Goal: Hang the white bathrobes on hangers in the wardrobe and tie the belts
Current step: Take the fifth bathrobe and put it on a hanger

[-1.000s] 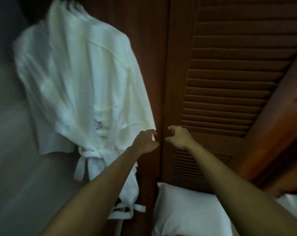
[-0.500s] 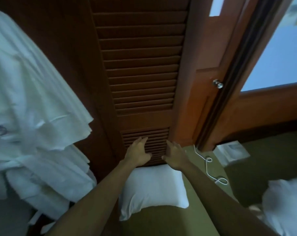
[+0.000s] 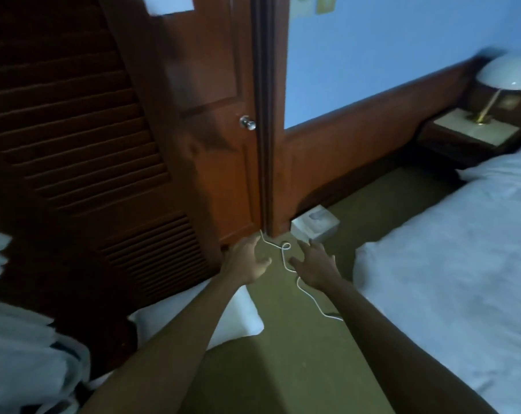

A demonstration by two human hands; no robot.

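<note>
Head: bathrobes (image 3: 20,363) left of hands (image 3: 280,264) (apart)

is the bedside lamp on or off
Looks off. The lamp on the nightstand has a pale dome shade with no glow and casts no light on the wall, though the picture is blurred.

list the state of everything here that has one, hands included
left hand: open, holding nothing
right hand: open, fingers spread, holding nothing
louvred wardrobe door: swung open
panel door: shut against its frame
lamp: off
bathrobe: only partly in view at the left edge
white cable: loose, looped on the carpet
bed: made
</note>
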